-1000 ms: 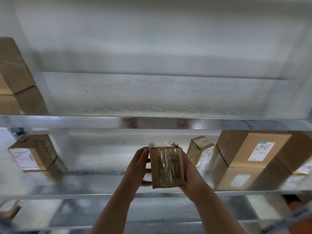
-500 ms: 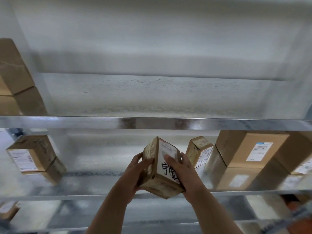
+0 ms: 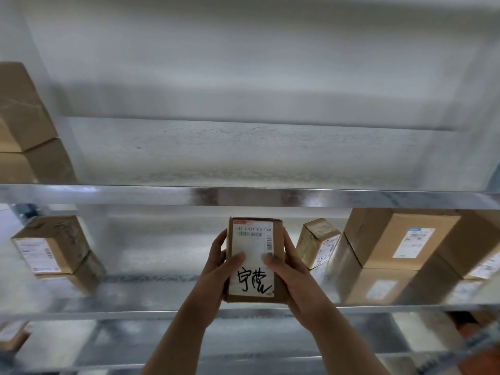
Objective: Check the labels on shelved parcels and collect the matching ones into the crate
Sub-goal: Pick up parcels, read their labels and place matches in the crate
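The stacked brown cardboard boxes (image 3: pixel 24 117) at the upper left are cut by the frame edge, and the lower right corner is an unreadable orange blur. The grey galvanised metal shelf (image 3: pixel 135 311) across the middle carries a labelled brown carton (image 3: pixel 51 247) at left and larger brown cartons (image 3: pixel 392 239) at right, their print too smeared to read. Just below centre, the left hand (image 3: pixel 215 272) and right hand (image 3: pixel 295 277) clasp a small brown cardboard parcel (image 3: pixel 255 255) upright from both sides, thumbs on its white label (image 3: pixel 253 240) with barcode, printed numbers and black handwriting.
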Tool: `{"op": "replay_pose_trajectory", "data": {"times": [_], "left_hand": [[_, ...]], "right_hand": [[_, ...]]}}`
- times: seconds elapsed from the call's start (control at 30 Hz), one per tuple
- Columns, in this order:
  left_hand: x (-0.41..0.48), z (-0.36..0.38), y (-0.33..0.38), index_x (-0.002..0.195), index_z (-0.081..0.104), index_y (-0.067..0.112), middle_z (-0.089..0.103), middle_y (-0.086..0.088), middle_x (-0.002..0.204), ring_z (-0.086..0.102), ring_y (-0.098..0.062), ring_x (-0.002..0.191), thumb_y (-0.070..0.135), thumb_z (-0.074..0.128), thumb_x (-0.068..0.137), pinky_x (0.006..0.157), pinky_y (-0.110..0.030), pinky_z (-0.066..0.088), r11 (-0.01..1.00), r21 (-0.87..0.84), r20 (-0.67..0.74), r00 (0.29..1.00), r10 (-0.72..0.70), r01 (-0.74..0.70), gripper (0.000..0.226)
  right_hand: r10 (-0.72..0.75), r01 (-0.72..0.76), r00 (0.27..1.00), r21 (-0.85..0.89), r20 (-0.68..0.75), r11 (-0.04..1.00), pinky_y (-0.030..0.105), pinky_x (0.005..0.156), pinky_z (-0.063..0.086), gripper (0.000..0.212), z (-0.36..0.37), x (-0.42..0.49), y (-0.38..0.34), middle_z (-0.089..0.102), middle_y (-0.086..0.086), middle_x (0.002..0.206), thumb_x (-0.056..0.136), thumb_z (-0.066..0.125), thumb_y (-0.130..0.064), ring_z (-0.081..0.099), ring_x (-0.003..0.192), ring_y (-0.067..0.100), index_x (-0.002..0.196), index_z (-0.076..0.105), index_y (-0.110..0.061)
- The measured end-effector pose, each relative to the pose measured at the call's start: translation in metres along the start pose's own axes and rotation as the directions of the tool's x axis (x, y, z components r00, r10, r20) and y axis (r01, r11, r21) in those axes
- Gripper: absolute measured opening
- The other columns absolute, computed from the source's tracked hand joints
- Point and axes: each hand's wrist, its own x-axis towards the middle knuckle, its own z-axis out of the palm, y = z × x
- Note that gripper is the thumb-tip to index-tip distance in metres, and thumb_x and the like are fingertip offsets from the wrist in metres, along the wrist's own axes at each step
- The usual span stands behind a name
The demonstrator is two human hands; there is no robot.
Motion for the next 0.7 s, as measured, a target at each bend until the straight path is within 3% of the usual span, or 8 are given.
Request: {"op": "replay_pose_trajectory", "data": {"times": [0.37,0.7], "left_hand": [[-0.004,0.005,0.002,0.146,0.045,0.042,0.069,-0.015,0.128,0.073,-0.041,0.107,0.025,0.074,0.08,0.077,-0.054,0.062,0.999,-0.031,-0.001,0.999,0.041,-0.041,0.074],[-0.007,0.005,0.0,0.145,0.046,0.04,0.068,-0.017,0.129,0.071,-0.043,0.11,0.02,0.076,0.081,0.078,-0.055,0.062,0.997,-0.025,0.0,0.998,0.069,-0.069,0.073]], "right_hand": [[-0.041,0.041,0.999,-0.032,-0.017,0.999,0.064,0.101,0.055,0.079,0.001,-0.004,-0.002,0.064,0.009,0.144,0.089,0.078,-0.024,0.068,0.125,0.037,0.155,0.042,-0.048],[-0.042,0.042,0.999,-0.019,-0.027,0.999,0.067,0.102,0.053,0.08,0.002,-0.012,-0.006,0.071,0.015,0.133,0.093,0.075,-0.014,0.07,0.119,0.041,0.158,0.037,-0.042]]}}
